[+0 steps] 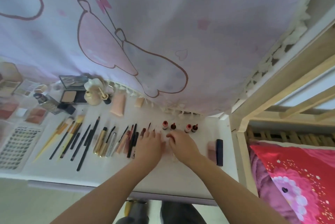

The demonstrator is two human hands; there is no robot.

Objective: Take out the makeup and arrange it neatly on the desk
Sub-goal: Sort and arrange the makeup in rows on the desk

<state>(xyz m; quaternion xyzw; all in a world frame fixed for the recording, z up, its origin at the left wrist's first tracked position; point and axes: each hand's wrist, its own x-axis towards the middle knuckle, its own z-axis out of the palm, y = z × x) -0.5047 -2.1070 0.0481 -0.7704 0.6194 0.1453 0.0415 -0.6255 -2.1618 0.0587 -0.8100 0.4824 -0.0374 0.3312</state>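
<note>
White surface (pixel 181 178), seen from above, carrying makeup laid out in rows. Far left: a tray of false lashes (pixel 17 146) at the near edge, with blush pans (pixel 35 115) and eyeshadow palettes (pixel 23 87) behind it, partly blurred. Behind the rows, near the hem of a pink-and-lilac printed curtain (pixel 145 33): an open powder compact (pixel 72 91) with its mirror raised, a dark bottle (pixel 49 101) lying tilted, a cream bottle (pixel 91 96) with a white bow, and two peach tubes (pixel 117 106). Centre left: brushes and pencils (pixel 72 138) lying side by side, roughly parallel, then gold and clear mascara tubes (pixel 104 142), then lip pencils and glosses (pixel 131 138). Centre right, at the back: four small red-topped vials (pixel 180 127) standing upright in two pairs. Right end: a dark blue case (pixel 219 151) lying just beside a pinkish item (pixel 211 149), too blurred to identify. Left hand (pixel 149 148) and right hand (pixel 182 146) rest close together on the surface in front of the vials, palms down; fingers of both curled downward over a pale, motion-blurred item between them, but whether either grips it cannot be told. Right of the surface: a wooden bed frame (pixel 272 96) and a red patterned quilt (pixel 299 178).
</note>
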